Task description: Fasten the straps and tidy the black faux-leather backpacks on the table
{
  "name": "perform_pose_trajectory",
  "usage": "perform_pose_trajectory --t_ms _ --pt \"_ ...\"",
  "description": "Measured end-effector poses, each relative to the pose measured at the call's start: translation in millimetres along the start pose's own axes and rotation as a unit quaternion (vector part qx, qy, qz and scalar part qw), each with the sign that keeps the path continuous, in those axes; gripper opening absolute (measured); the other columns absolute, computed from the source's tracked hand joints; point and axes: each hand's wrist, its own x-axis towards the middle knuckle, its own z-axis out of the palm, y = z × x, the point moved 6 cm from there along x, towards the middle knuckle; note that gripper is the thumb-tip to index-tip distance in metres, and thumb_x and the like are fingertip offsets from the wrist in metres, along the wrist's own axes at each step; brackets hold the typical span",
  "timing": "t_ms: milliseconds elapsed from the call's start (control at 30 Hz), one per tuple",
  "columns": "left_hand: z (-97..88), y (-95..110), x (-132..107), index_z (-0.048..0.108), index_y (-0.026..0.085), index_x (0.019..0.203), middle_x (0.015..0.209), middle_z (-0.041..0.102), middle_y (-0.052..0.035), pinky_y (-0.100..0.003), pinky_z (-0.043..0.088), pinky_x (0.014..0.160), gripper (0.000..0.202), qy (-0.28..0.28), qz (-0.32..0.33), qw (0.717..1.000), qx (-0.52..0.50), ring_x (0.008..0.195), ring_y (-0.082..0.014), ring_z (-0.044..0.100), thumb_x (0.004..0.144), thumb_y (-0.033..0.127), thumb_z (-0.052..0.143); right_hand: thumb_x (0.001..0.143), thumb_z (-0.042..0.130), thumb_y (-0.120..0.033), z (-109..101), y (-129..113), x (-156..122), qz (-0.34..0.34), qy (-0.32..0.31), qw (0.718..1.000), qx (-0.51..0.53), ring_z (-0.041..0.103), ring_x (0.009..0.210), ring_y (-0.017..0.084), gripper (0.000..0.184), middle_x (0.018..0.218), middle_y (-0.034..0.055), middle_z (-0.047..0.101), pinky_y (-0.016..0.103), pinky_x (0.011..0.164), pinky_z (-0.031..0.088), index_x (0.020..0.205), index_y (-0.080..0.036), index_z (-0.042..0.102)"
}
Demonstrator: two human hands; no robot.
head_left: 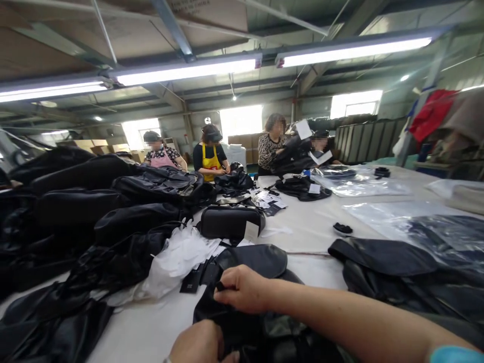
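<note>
A black leather-look bag (pixel 242 327) lies on the table right in front of me, its rounded flap (pixel 260 259) toward the far side. My right hand (pixel 242 288) reaches across from the right, with its fingers pinched on a small black piece at the bag's left edge; whether it is a strap end or a pull I cannot tell. Low in the view, my left hand (pixel 200 343) is curled against the same bag, its fingertips partly hidden. Black hang tags (pixel 191 281) and a heap of white tags or tissue (pixel 181 252) lie just beyond.
Black bags (pixel 75 212) are piled high on the left. Another bag (pixel 397 272) lies at right, near clear plastic sleeves (pixel 446 227) and a small black bundle (pixel 342 228). A black case (pixel 231 222) stands ahead. Several co-workers (pixel 214 154) work across the white table (pixel 302 227).
</note>
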Motion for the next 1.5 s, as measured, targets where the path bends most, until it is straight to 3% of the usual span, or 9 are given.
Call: perform_pose_trajectory --t_ms 133,333,533,733,1000,1167,1300,1433,1500 --pt "7.1 -1.1 -1.8 0.067 0.019 0.065 0.062 0.066 -0.0029 -0.027 0.026 0.049 0.026 0.013 0.007 0.995 -0.098 0.058 -0.0165 0.057 0.071 0.043 0.057 0.093 0.054 -0.024 1.6 -27.1 -22.5 -0.095 -0.019 0.993 -0.07 0.058 0.071 0.013 0.023 0.077 0.0035 0.064 0.021 0.066 0.044 0.079 -0.014 0.069" --pt "16.9 -15.6 -11.1 0.065 0.017 0.073 0.062 0.062 0.0002 -0.023 0.034 0.051 0.021 0.018 -0.043 0.948 -0.314 0.057 -0.0126 0.054 0.069 0.037 0.061 0.093 0.048 -0.019 7.3 -19.8 -40.2 -0.103 -0.033 0.965 -0.238 0.066 0.082 0.021 0.028 0.095 0.0089 0.069 0.029 0.071 0.048 0.114 -0.017 0.067" --pt "8.7 -20.6 -39.7 0.063 0.017 0.079 0.065 0.061 0.0012 -0.024 0.037 0.056 0.021 0.157 -0.085 0.916 -0.359 0.058 -0.0117 0.052 0.071 0.037 0.066 0.079 0.057 -0.011 29.9 -12.9 -42.8 -0.102 -0.11 0.89 -0.431 0.068 0.073 0.025 0.035 0.092 0.0097 0.068 0.032 0.059 0.048 0.113 -0.014 0.065" --pt "10.4 -20.3 -56.1 0.062 0.019 0.076 0.066 0.061 0.0006 -0.026 0.038 0.061 0.019 0.251 -0.095 0.902 -0.338 0.063 -0.0139 0.055 0.074 0.037 0.067 0.073 0.06 -0.007 57.3 -12.7 -46.8 -0.148 -0.164 0.861 -0.458 0.068 0.082 0.028 0.04 0.098 0.0131 0.068 0.035 0.063 0.052 0.112 -0.011 0.064" --pt "15.3 -23.1 -56.4 0.067 0.02 0.077 0.07 0.064 -0.0012 -0.029 0.04 0.065 0.019 0.25 -0.102 0.898 -0.347 0.069 -0.0164 0.058 0.074 0.039 0.068 0.08 0.048 -0.006 58.3 -15.9 -44.1 -0.079 -0.174 0.913 -0.361 0.066 0.077 0.026 0.029 0.091 0.0112 0.067 0.035 0.065 0.052 0.1 -0.013 0.067" --pt "15.3 -23.4 -56.1 0.067 0.02 0.072 0.072 0.065 -0.0018 -0.029 0.039 0.066 0.023 0.244 -0.091 0.898 -0.355 0.07 -0.0163 0.057 0.075 0.043 0.069 0.08 0.047 -0.007 45.8 -24.5 -44.6 -0.027 -0.177 0.982 -0.065 0.065 0.092 0.022 0.038 0.099 0.0092 0.069 0.033 0.084 0.052 0.111 -0.016 0.068" --pt "16.3 -23.0 -53.5 0.068 0.02 0.074 0.074 0.065 -0.0023 -0.03 0.038 0.066 0.026 0.237 -0.092 0.9 -0.354 0.07 -0.0166 0.057 0.072 0.046 0.073 0.082 0.058 -0.022 35.4 -23.3 -45.1 0.092 -0.193 0.967 0.136 0.065 0.092 0.021 0.052 0.099 0.005 0.07 0.029 0.079 0.052 0.134 -0.018 0.056" --pt "15.2 -18.6 -50.7 0.065 0.02 0.068 0.072 0.064 -0.0021 -0.029 0.036 0.065 0.027 0.236 -0.086 0.91 -0.329 0.07 -0.0162 0.055 0.072 0.046 0.072 0.085 0.06 -0.027 33.3 -29.3 -41.8 0.075 -0.153 0.984 0.05 0.061 0.074 0.017 0.015 0.079 0.0012 0.068 0.025 0.066 0.047 0.091 -0.019 0.072" --pt "14.4 -17.7 -50.1 0.065 0.02 0.07 0.073 0.063 -0.0014 -0.029 0.035 0.064 0.027 0.227 -0.093 0.916 -0.317 0.07 -0.0158 0.054 0.07 0.045 0.074 0.09 0.054 -0.029 28.7 -32.6 -38.7 0.049 -0.095 0.994 -0.02 0.059 0.067 0.016 0.024 0.071 0.002 0.065 0.025 0.063 0.045 0.074 -0.018 0.069"
